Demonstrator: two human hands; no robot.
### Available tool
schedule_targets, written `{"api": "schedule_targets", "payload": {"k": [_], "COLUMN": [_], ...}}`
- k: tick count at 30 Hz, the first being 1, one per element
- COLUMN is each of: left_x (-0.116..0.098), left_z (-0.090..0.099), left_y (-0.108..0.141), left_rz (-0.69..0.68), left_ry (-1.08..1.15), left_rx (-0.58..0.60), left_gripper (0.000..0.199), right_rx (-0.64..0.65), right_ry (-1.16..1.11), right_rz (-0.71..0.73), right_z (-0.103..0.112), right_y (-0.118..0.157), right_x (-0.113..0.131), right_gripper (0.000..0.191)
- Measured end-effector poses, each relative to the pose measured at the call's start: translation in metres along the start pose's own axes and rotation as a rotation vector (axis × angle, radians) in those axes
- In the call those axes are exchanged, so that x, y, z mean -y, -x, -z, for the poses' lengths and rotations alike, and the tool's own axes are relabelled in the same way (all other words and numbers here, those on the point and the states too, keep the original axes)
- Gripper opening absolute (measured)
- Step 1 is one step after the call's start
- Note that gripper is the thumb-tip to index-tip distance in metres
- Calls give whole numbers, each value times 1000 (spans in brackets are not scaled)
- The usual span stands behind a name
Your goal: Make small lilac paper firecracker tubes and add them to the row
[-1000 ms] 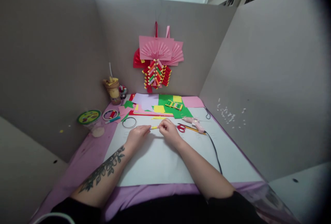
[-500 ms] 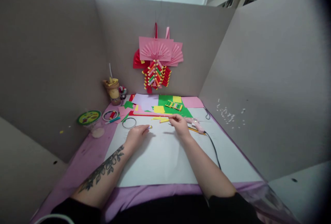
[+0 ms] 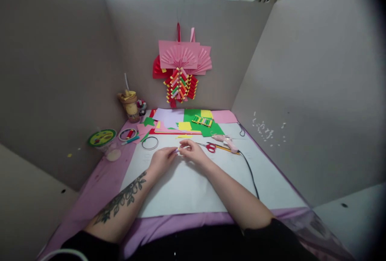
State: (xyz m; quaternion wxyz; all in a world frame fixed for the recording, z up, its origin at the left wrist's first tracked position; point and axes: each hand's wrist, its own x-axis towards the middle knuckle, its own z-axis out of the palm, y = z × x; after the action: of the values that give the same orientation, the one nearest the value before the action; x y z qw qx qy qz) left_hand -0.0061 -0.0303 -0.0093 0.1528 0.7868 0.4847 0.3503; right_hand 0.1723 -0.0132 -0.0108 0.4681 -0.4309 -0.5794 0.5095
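My left hand [image 3: 162, 162] is closed on a small purple paper roll [image 3: 177, 151] with a yellow end, above the middle of the white sheet [image 3: 193, 196]. Touching the roll's yellow end are the pinched fingers of my right hand [image 3: 192, 151]; anything else between them is too small to make out. Red-handled scissors [image 3: 211, 147] lie just beyond my right hand, beside a pink glue gun [image 3: 229, 144]. A metal ring [image 3: 150, 143] rests on the sheet behind my left hand.
Coloured papers [image 3: 169, 117] and a row of green and yellow rolls [image 3: 202, 121] lie at the back. Paper decorations [image 3: 180, 55] hang on the grey panel [image 3: 141, 44]. At left stand a drink cup [image 3: 132, 108] and a green-lidded tub [image 3: 102, 137]. The glue gun's black cable [image 3: 250, 170] runs toward the front right.
My right hand has moved left and down to meet the roll in my left hand. The yellow strip it held is now mostly hidden. The scissors have come into view.
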Motion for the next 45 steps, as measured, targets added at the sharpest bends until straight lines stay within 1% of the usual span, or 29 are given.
{"api": "schedule_targets", "payload": {"k": [2, 4, 7, 9, 11, 13, 15, 17, 19, 21, 26, 31, 34, 37, 41, 45], "left_x": [-1, -3, -4, -4, -5, -5, -6, -7, -8, -7, -6, -6, -7, -7, -8, -9], "left_z": [-1, -1, -1, 0, 1, 3, 3, 3, 2, 0, 0, 2, 2, 0, -2, -3], "left_y": [1, 2, 2, 1, 0, -3, -5, -7, -8, -9, -9, -8, -7, -7, -7, -7], "left_rz": [-58, -87, -77, -40, 39, 171, 316, 431, 497, 518, 468, 449, 424, 416, 451, 451], "left_ry": [-72, -128, -141, -74, 50, 230, 469, 721, 902, 974, 892, 799, 741, 696, 749, 826], "left_rx": [22, 34, -4, -43, -73, -89, -90, -71, -54, -53, -65, -88, -97, -100, -98, -85], "left_gripper": [27, 26, 24, 24, 25, 32, 43, 49, 45, 39, 35, 34, 33, 31, 32, 31], "right_rx": [4, -29, -89, -112, -124, -130, -135, -140, -147, -143, -115, -133, -151, -159, -167, -147], "right_ry": [-66, -108, -131, -155, -183, -203, -213, -208, -193, -188, -242, -296, -325, -332, -272, -267], "right_rz": [-28, -44, -36, -28, -19, 9, 45, 70, 73, 76, 38, -12, -37, -25, 21, 6], "right_z": [-15, -23, -24, -21, -17, -15, -13, -12, -12, -12, -14, -15, -16, -16, -16, -17], "right_y": [5, 6, 6, 4, 3, 2, 1, 1, 1, 1, 2, 2, 2, 1, 0, 0], "right_x": [-2, -2, -1, 0, -1, -1, -2, -1, 0, 2, 1, -2, -2, -3, -7, -9], "right_gripper": [31, 24, 18, 15, 15, 14, 13, 13, 12, 12, 17, 18, 16, 13, 11, 12]}}
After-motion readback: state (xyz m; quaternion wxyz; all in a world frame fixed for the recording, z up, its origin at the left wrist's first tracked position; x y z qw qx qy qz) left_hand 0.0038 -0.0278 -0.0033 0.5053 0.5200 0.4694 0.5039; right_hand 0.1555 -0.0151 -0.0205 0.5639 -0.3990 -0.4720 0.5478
